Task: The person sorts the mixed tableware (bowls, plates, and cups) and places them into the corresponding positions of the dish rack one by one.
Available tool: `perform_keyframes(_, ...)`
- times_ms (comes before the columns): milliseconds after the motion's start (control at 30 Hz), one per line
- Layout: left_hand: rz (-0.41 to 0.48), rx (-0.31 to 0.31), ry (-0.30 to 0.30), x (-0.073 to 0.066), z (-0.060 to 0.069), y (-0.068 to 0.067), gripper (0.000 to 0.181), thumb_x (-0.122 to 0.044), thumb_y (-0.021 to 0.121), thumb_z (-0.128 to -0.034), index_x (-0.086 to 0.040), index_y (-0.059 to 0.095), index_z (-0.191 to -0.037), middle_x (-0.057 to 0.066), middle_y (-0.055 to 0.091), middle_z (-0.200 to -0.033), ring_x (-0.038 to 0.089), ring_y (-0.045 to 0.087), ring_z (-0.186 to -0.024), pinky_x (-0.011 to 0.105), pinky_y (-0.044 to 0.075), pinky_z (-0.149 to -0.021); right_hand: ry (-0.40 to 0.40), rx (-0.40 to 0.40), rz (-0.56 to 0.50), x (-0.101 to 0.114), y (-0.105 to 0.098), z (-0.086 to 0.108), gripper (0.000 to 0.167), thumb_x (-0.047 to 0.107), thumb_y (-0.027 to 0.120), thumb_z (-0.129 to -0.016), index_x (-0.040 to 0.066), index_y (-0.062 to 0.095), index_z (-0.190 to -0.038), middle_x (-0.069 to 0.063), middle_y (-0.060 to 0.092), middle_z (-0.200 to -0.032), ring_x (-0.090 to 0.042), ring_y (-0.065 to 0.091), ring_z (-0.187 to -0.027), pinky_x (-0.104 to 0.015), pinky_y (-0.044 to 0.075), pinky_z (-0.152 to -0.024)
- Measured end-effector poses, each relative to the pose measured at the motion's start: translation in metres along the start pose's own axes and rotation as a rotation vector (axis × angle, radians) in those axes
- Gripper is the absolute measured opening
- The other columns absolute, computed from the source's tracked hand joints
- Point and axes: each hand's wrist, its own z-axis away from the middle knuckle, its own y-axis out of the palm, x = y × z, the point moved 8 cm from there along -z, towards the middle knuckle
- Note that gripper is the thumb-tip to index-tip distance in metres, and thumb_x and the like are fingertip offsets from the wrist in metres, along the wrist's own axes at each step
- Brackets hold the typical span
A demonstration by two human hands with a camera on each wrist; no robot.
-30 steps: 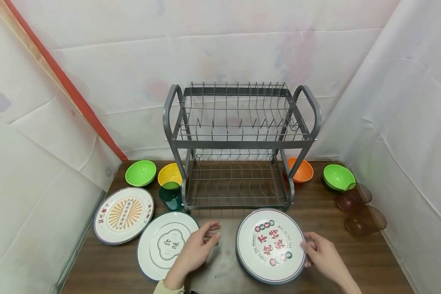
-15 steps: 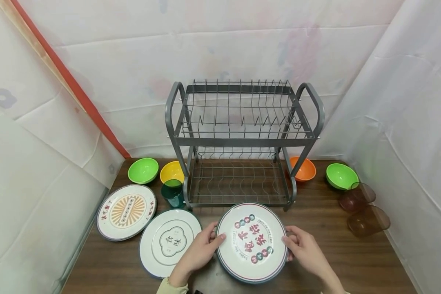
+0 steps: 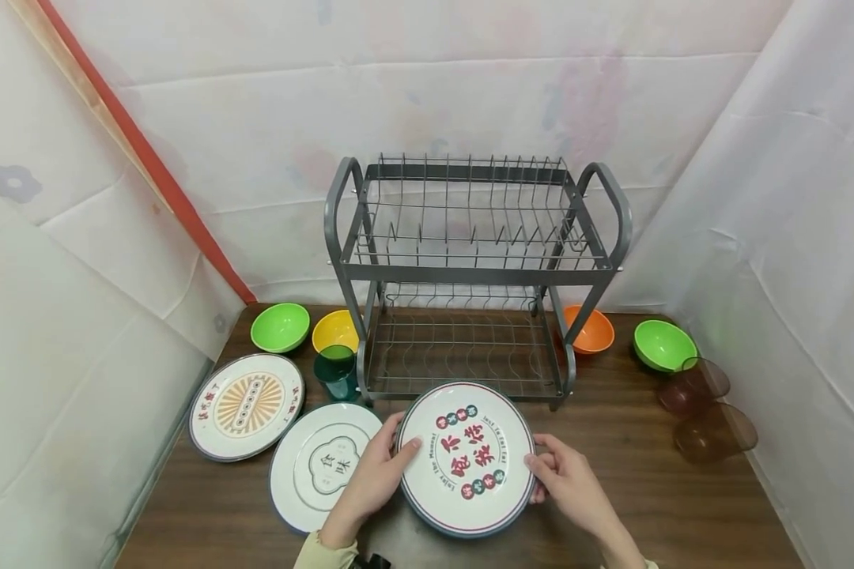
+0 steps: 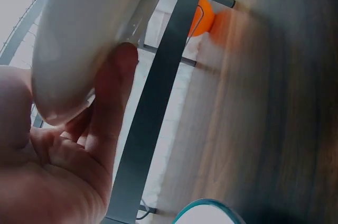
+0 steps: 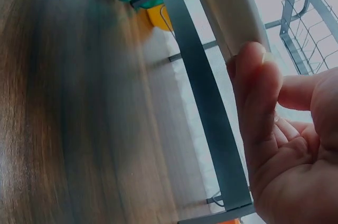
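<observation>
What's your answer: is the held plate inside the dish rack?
No, the left hand and right hand hold the white plate in front of the dish rack.

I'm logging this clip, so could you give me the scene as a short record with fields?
Held item: red-lettered plate
Left grip: holds its left edge
Right grip: holds its right edge
Other plates: sunburst plate, flower-outline plate, both on the table, at left
Dish rack: two tiers, beyond the held plate
Bowls: left green bowl, yellow bowl; orange bowl, right green bowl
Cups: teal cup at left; reddish cup, brown cup at right
</observation>
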Motion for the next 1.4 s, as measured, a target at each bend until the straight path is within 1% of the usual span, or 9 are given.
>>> perform_keyframes(233, 0.166, -0.02, 0.014, -0.005, 0.001, -0.007, 0.046, -0.031, 0.052, -0.1046, -0.01, 0.045, -0.145, 0.011, 0.066, -0.117, 0.022, 0.065, -0.099, 0.026, 0.051, -0.085, -0.023, 0.037, -0.014, 0.006, 0.004, 0.004, 0.055, 0.022, 0.061, -0.1, -0.01, 0.041, -0.141, -0.01, 0.067, -0.078, -0.022, 0.063, -0.06, -0.036, 0.055, -0.06)
perform_keyframes(433, 0.295, -0.038, 0.051, -0.017, 0.001, -0.01, 0.036, -0.022, 0.047, -0.1064, -0.011, 0.048, -0.141, 0.015, 0.063, -0.117, 0.026, 0.065, -0.097, 0.027, 0.052, -0.084, -0.036, 0.04, -0.018, 0.013, 0.003, 0.008, 0.053, 0.023, 0.058, -0.102, -0.009, 0.042, -0.141, -0.01, 0.068, -0.081, -0.022, 0.064, -0.064, -0.035, 0.055, -0.063)
perform_keyframes(567, 0.329, -0.049, 0.088, -0.026, 0.002, -0.015, 0.032, -0.018, 0.046, -0.1062, -0.012, 0.051, -0.138, 0.017, 0.065, -0.112, 0.027, 0.068, -0.091, 0.028, 0.055, -0.076, -0.064, 0.041, -0.037, 0.017, 0.004, 0.012, 0.047, 0.023, 0.056, -0.103, -0.008, 0.046, -0.138, -0.01, 0.068, -0.081, -0.022, 0.065, -0.066, -0.034, 0.056, -0.064)
perform_keyframes(733, 0.268, -0.033, 0.197, -0.045, 0.007, -0.022, 0.031, -0.014, 0.046, -0.1065, -0.011, 0.05, -0.137, 0.016, 0.065, -0.108, 0.026, 0.069, -0.083, 0.029, 0.056, -0.068, -0.102, 0.043, -0.053, 0.022, 0.003, 0.015, 0.043, 0.023, 0.052, -0.105, -0.008, 0.049, -0.135, -0.012, 0.068, -0.079, -0.022, 0.066, -0.068, -0.033, 0.056, -0.064)
perform_keyframes(867, 0.229, -0.025, 0.315, -0.068, 0.013, -0.032, 0.031, -0.012, 0.044, -0.1068, -0.008, 0.048, -0.138, 0.019, 0.064, -0.104, 0.025, 0.068, -0.075, 0.032, 0.057, -0.062, -0.101, 0.031, -0.071, 0.022, 0.0, 0.014, 0.04, 0.023, 0.049, -0.106, -0.007, 0.051, -0.133, -0.015, 0.067, -0.085, -0.023, 0.067, -0.07, -0.035, 0.057, -0.065)
perform_keyframes(1000, 0.189, -0.052, 0.445, -0.092, 0.02, -0.046, 0.031, -0.005, 0.043, -0.1057, -0.004, 0.049, -0.136, 0.019, 0.063, -0.1, 0.024, 0.067, -0.07, 0.034, 0.056, -0.056, -0.11, 0.017, -0.076, 0.019, -0.005, 0.012, 0.037, 0.021, 0.047, -0.107, -0.007, 0.053, -0.132, -0.015, 0.068, -0.09, -0.024, 0.067, -0.072, -0.036, 0.057, -0.065)
perform_keyframes(1200, 0.099, -0.095, 0.612, -0.121, 0.033, -0.071, 0.033, 0.006, 0.042, -0.1014, 0.003, 0.05, -0.133, 0.014, 0.063, -0.103, 0.018, 0.066, -0.076, 0.032, 0.056, -0.056, -0.148, -0.027, -0.042, 0.012, -0.014, 0.01, 0.032, 0.018, 0.048, -0.107, -0.005, 0.055, -0.129, -0.014, 0.068, -0.089, -0.022, 0.067, -0.07, -0.035, 0.057, -0.063)
perform_keyframes(1333, 0.072, -0.127, 0.691, -0.137, 0.041, -0.089, 0.035, 0.011, 0.042, -0.0982, 0.008, 0.048, -0.132, 0.009, 0.065, -0.107, 0.015, 0.066, -0.081, 0.03, 0.056, -0.058, -0.118, -0.079, 0.008, 0.007, -0.02, 0.009, 0.03, 0.018, 0.051, -0.105, -0.001, 0.059, -0.126, -0.013, 0.069, -0.092, -0.02, 0.067, -0.075, -0.034, 0.057, -0.066)
perform_keyframes(1400, 0.086, -0.149, 0.762, -0.148, 0.046, -0.097, 0.036, 0.014, 0.041, -0.0961, 0.011, 0.047, -0.131, 0.008, 0.066, -0.11, 0.014, 0.067, -0.083, 0.028, 0.057, -0.059, -0.1, -0.129, 0.068, 0.005, -0.025, 0.008, 0.027, 0.019, 0.055, -0.104, 0.003, 0.062, -0.124, -0.01, 0.07, -0.095, -0.018, 0.068, -0.082, -0.032, 0.056, -0.071)
